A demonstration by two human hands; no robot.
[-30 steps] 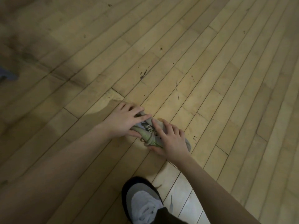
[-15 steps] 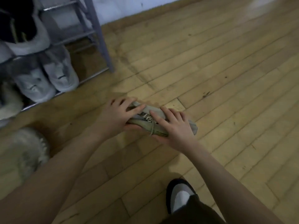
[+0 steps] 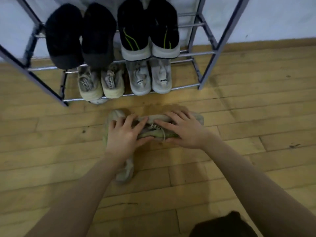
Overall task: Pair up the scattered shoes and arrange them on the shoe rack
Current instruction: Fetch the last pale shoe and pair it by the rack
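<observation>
On the floor (image 3: pixel 256 168) at 6 o'clock of the shoe rack (image 3: pixel 207 53), your left hand (image 3: pixel 124 134) and right hand (image 3: pixel 184 130) both clasp the beige sneaker (image 3: pixel 153 132). It looks light and soft; grip heel and toe, not laces.

Dim, warm indoor light; soft shadow beyond hands (image 3: pixel 153 132); slight motion blur on shoe rack (image 3: pixel 209 53); wide-angle bending at edges.

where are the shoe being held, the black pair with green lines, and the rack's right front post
held shoe (image 3: pixel 154 132), head view, on the laces between the hands
black pair with green lines (image 3: pixel 133 31), head view, on the left shoe's upper
rack's right front post (image 3: pixel 220 43), head view, mid-post
</observation>
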